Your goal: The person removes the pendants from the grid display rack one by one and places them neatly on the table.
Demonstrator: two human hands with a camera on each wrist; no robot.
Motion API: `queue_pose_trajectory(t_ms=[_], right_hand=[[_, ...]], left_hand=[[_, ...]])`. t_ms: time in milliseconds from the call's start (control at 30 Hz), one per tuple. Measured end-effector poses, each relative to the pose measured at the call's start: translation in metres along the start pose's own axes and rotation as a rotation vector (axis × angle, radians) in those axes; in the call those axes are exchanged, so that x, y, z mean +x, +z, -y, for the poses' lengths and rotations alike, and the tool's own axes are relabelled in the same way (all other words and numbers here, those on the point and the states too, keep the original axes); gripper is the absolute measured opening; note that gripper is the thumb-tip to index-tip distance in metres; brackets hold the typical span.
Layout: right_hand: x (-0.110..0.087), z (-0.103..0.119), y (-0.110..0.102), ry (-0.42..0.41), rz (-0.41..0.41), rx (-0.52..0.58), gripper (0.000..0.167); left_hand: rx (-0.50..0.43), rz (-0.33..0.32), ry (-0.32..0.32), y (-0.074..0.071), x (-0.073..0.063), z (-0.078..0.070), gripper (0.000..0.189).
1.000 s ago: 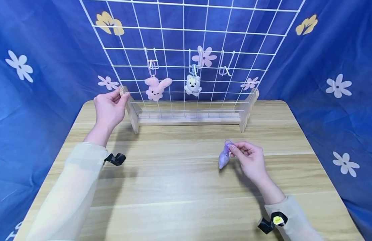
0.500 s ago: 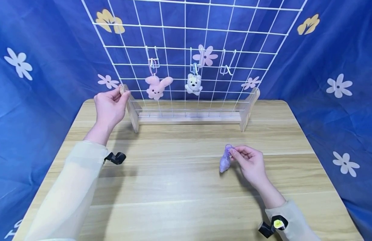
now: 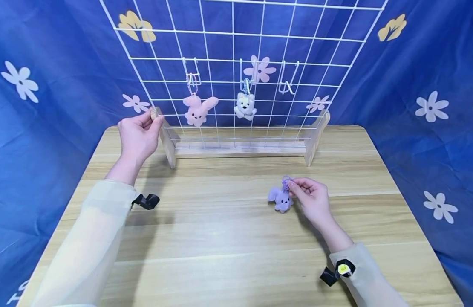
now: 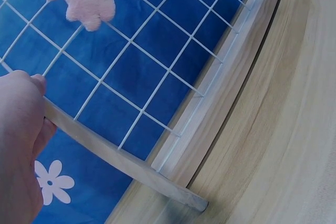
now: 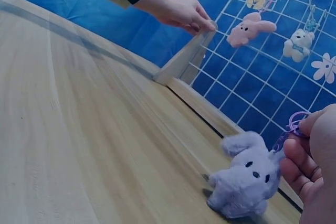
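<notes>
My right hand (image 3: 311, 200) pinches the purple ring (image 5: 298, 121) of a plush keychain (image 3: 282, 200), a small purple animal with a bushy tail that dangles close over the table. In the right wrist view its dark eyes and nose face the camera. At the left end of the rack, my left hand (image 3: 138, 134) grips the top of the wooden side stand (image 4: 105, 148) between thumb and fingers. From hooks on the white wire grid (image 3: 233, 81) hang a pink long-eared plush keychain (image 3: 198, 111) and a white bear keychain (image 3: 245, 106). To their right is a bare hook (image 3: 287, 87).
The rack stands at the back of the wooden table (image 3: 213, 221), with a second wooden side stand (image 3: 316, 138) at its right end. Blue fabric (image 3: 432, 149) with flower prints surrounds the table at the back and sides.
The purple keychain has turned from edge-on to show its face and tail. My right hand dipped slightly, then moved up and left with it. The left hand keeps its grip on the stand.
</notes>
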State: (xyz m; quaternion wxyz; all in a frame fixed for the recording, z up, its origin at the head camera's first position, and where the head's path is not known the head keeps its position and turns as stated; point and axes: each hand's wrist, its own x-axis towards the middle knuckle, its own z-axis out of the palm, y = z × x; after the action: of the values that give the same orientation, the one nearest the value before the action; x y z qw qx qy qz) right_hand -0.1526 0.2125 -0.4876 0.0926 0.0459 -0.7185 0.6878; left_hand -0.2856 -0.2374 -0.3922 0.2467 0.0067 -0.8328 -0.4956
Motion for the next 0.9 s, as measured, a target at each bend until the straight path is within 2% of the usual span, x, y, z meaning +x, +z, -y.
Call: queue_pose_trajectory(t_ms=[333, 567, 900], right_hand=[[0.015, -0.006, -0.004, 0.054, 0.085, -0.060, 0.015], [0.028, -0.009, -0.011, 0.056, 0.156, -0.164, 0.014], [0.045, -0.013, -0.015, 0.066, 0.282, -0.303, 0.017]], left_hand=[[0.008, -0.001, 0.007, 0.000, 0.000, 0.001, 0.039], [0.033, -0.007, 0.024, 0.001, 0.000, 0.002, 0.039], [0.008, 0.002, 0.018, 0.000, 0.000, 0.003, 0.040]])
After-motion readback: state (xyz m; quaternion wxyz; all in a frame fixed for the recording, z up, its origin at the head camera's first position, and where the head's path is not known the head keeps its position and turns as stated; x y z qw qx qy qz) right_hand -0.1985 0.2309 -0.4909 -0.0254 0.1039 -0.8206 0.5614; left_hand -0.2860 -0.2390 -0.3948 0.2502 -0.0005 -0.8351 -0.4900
